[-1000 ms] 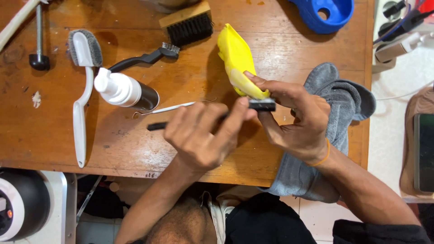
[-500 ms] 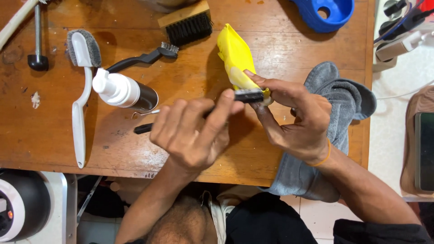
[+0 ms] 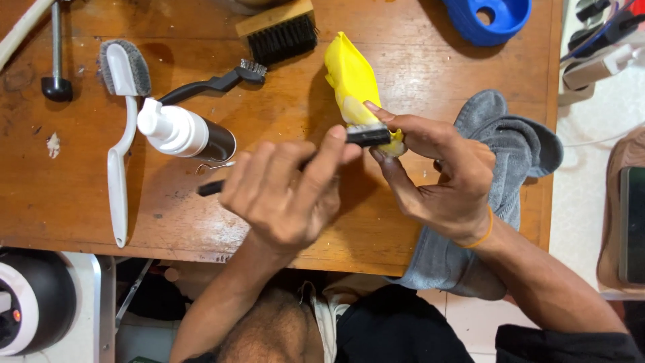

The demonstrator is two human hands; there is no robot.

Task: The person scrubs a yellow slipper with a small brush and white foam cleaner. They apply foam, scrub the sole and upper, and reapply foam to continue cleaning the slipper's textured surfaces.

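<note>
Right hand (image 3: 447, 178): grip clamped on the lower end of the yellow clipper (image 3: 353, 84), thumb and fingers pinching just behind the black blade head (image 3: 368, 136). Clipper lies slanted, its upper body resting on the wooden worktop (image 3: 80, 195), blade end lifted toward the wearer.

Left hand (image 3: 285, 191): fingers closed together around a thin black-handled brush (image 3: 209, 187); thumb tip sits at the blade head. Bristle end hidden behind the thumb, so contact with the blade cannot be told.

Step judged: brushing out the blade teeth. Next move would call for short strokes along the teeth with the clipper held steady.

Clipper: bright yellow casing, smooth, paler worn patch near the blade.

Around: white spray bottle (image 3: 178, 131), white long-handled brush (image 3: 119, 134), black wire brush (image 3: 215, 82), wooden block brush (image 3: 279, 30), grey cloth (image 3: 510, 151) over the worktop edge.
</note>
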